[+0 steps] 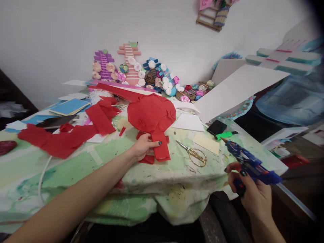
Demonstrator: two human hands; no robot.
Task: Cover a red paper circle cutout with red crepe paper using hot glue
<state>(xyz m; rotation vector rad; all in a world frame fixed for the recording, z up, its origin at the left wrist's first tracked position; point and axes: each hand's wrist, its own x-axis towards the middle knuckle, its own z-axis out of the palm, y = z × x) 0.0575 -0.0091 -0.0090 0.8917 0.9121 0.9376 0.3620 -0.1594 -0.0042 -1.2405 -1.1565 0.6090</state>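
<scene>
My left hand [143, 147] grips the narrow stem of a red fabric-covered shape [152, 113], thumb on top of the stem. The shape has a wide rounded head that lies away from me on the table. My right hand [253, 192] is wrapped around the handle of a blue hot glue gun [249, 162]. A clear glue stick [297, 202] sticks out of the gun's rear, and its nozzle points up and left. Between the two hands lie gold-handled scissors [196, 155], closed. Small red scraps lie beside the stem, partly under my left hand.
Red fabric pieces [63, 140] spread over the left of the green-stained tablecloth [141, 182]. Blue cards [71, 106] lie behind them. Decorated stick crafts [130, 64] lean along the wall. White boards [243, 87], a black box [217, 127] and a green lighter [224, 135] are at right.
</scene>
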